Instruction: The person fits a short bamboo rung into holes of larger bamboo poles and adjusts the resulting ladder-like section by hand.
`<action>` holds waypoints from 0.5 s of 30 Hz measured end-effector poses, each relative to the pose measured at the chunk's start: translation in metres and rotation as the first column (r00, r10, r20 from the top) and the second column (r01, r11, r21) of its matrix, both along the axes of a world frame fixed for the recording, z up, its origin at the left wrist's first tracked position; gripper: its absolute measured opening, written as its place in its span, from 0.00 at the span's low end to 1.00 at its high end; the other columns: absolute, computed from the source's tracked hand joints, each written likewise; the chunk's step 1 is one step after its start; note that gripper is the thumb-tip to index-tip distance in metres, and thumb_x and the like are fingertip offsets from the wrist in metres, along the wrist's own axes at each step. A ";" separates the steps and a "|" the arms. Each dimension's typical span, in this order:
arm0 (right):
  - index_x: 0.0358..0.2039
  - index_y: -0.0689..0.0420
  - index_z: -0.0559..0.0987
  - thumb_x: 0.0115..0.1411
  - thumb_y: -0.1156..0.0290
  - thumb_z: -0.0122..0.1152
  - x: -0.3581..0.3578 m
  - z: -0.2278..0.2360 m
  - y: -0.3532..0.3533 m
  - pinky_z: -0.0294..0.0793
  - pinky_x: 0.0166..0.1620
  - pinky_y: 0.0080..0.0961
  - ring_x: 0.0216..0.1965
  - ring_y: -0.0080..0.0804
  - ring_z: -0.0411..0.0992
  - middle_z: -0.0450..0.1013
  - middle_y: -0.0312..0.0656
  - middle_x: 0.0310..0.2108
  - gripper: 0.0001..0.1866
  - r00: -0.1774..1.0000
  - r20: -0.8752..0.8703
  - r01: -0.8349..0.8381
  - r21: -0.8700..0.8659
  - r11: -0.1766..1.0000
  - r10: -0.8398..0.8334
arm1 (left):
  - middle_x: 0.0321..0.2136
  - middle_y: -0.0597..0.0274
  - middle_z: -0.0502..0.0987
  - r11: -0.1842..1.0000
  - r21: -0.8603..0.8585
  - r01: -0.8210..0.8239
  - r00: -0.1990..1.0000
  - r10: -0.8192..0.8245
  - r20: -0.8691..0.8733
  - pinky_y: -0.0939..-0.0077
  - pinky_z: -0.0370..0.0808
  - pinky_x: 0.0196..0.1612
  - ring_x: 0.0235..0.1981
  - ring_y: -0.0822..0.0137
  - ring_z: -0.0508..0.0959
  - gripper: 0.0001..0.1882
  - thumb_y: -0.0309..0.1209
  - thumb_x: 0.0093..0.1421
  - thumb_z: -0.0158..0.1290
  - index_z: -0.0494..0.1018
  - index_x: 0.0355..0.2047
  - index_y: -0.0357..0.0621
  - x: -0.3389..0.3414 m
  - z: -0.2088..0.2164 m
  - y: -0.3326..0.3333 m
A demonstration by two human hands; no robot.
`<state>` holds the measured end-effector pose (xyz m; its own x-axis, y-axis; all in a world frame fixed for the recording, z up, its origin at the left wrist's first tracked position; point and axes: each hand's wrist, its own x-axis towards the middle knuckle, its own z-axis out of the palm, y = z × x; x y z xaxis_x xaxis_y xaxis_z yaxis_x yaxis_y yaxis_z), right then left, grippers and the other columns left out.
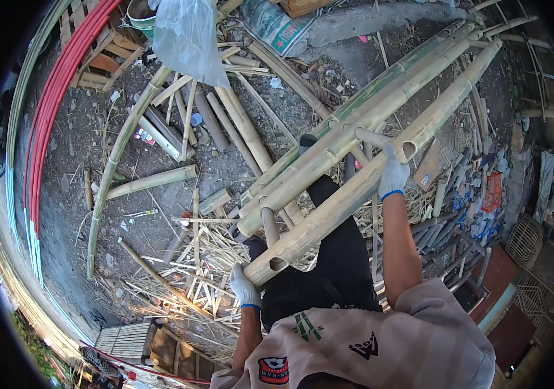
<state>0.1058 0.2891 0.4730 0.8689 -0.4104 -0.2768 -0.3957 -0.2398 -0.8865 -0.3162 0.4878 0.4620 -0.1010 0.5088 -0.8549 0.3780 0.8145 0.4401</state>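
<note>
A thick pale bamboo pole (341,211) slants across my lap, with round holes showing on its upper side. My left hand (244,286), in a white glove with a blue cuff, is closed around its lower left end. Farther along, beside one hole, my gloved right hand (393,174) grips the same pole, its fingers reaching over toward a short bamboo rung (373,137). Another short rung (269,227) stands out from a second bamboo pole (319,174), its end against the near pole. Whether either rung enters the near pole I cannot tell. Beyond lies a greenish bamboo pole (380,84).
Bamboo strips and offcuts (209,272) litter the ground at left. A curved bamboo pole (111,172) and red-painted rods (47,110) are farther left. A clear plastic bag (189,39) hangs at the top. Cut bamboo pieces (442,230) are heaped at right.
</note>
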 end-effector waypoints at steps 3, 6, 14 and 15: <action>0.55 0.64 0.78 0.60 0.58 0.70 0.008 0.014 0.003 0.77 0.48 0.30 0.45 0.30 0.75 0.77 0.40 0.46 0.28 0.998 -0.056 0.013 -0.046 0.999 -0.015 | 0.25 0.56 0.77 0.999 -0.006 -0.037 0.999 0.037 0.009 0.66 0.73 0.31 0.25 0.64 0.75 0.21 0.43 0.67 0.45 0.76 0.30 0.37 0.014 0.018 0.006; 0.58 0.64 0.74 0.57 0.65 0.73 0.017 0.011 -0.002 0.75 0.53 0.31 0.49 0.32 0.75 0.76 0.44 0.51 0.31 0.987 -0.140 0.088 0.107 0.990 -0.073 | 0.25 0.55 0.77 0.999 0.031 0.007 0.999 -0.006 -0.033 0.67 0.74 0.32 0.25 0.63 0.76 0.20 0.42 0.66 0.46 0.77 0.30 0.36 0.020 0.011 0.005; 0.55 0.66 0.74 0.55 0.60 0.74 0.045 0.007 0.018 0.75 0.51 0.31 0.46 0.34 0.76 0.76 0.47 0.52 0.33 0.985 -0.136 0.087 -0.121 0.989 -0.104 | 0.26 0.57 0.77 0.989 -0.085 -0.118 0.993 0.115 -0.035 0.66 0.74 0.36 0.26 0.63 0.75 0.18 0.40 0.66 0.47 0.77 0.30 0.37 0.051 0.010 0.022; 0.55 0.66 0.74 0.55 0.60 0.74 0.030 0.007 0.015 0.75 0.51 0.31 0.46 0.34 0.76 0.76 0.47 0.52 0.33 0.981 -0.163 0.083 -0.134 0.988 -0.105 | 0.26 0.58 0.77 0.997 -0.022 -0.069 0.997 0.068 -0.047 0.68 0.73 0.37 0.27 0.65 0.75 0.18 0.39 0.66 0.47 0.77 0.30 0.37 0.033 0.006 0.016</action>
